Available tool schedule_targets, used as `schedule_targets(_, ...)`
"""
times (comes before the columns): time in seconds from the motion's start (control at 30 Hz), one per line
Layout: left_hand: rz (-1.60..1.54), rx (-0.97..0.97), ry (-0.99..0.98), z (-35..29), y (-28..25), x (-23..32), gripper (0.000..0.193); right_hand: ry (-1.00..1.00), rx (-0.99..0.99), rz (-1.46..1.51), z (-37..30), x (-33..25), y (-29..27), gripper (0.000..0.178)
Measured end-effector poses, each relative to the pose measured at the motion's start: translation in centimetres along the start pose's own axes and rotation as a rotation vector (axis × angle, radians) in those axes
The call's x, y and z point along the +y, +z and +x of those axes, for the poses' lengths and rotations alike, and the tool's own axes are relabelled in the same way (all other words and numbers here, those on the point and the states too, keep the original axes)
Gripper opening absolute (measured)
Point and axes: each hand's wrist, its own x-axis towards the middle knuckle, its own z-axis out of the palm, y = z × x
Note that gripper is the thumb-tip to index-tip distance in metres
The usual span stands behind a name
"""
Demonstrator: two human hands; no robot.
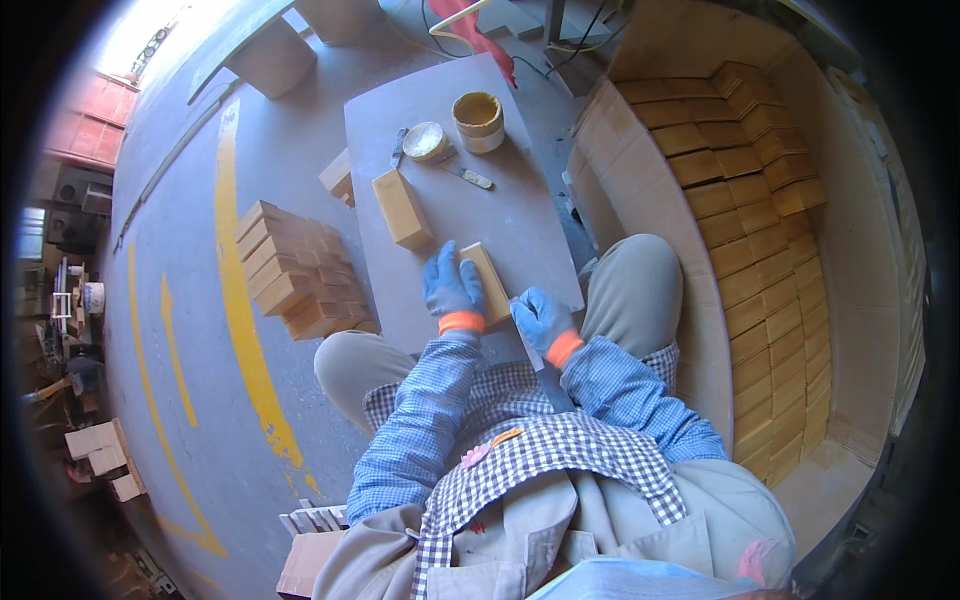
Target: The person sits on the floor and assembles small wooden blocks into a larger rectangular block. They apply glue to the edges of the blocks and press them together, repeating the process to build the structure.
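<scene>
Both my hands wear blue gloves with orange cuffs. My left hand is against the left side of a yellowish wooden block on the board's near part, its thumb on the block. Just right of that block, my right hand is closed, fingers pinched together. A thin pale strip runs down from it toward my lap; its kind is unclear. A second wooden block lies farther up the board. Beyond it are a brown-smeared tin, a small round tub with pale contents, and a putty knife.
The grey board stands before my knees. Stacked wooden blocks are on the floor to its left. At my right, a large open cardboard box holds rows of similar blocks. Yellow lines mark the floor.
</scene>
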Motion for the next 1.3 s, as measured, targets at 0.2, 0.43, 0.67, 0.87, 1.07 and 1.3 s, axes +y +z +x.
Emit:
schedule_targets(0.2, -0.078, -0.041, 0.017, 0.4, 0.0, -0.1, 0.04, -0.154, 0.194, -0.365, 7.3, -3.4, 2.7, 0.025)
schedule_targets(0.43, -0.024, -0.04, 0.025, 0.5, -0.5, 0.3, 0.038, -0.188, 0.133, -0.315, 7.0, -3.8, 1.9, 0.025)
schedule_targets(0.67, -0.043, -0.061, -0.015, 0.5, -0.2, 0.2, 0.037, 0.098, -0.037, -0.101, 7.5, -0.5, 2.2, 0.03)
schedule_targets(0.87, -0.033, -0.042, -0.014, 0.7, -0.5, 0.4, 0.035, -0.052, -0.142, 0.149, 10.6, 2.0, 2.8, 0.029)
schedule_targets(1.07, -0.053, -0.03, -0.002, 0.6, -0.4, 0.7, 0.034, 0.041, -0.205, 0.179, 6.3, 3.2, 1.7, 0.029)
schedule_targets(1.3, -0.039, -0.043, -0.042, 0.8, -0.3, 0.4, 0.034, -0.032, -0.132, 0.114, 10.9, 2.0, 2.9, 0.027)
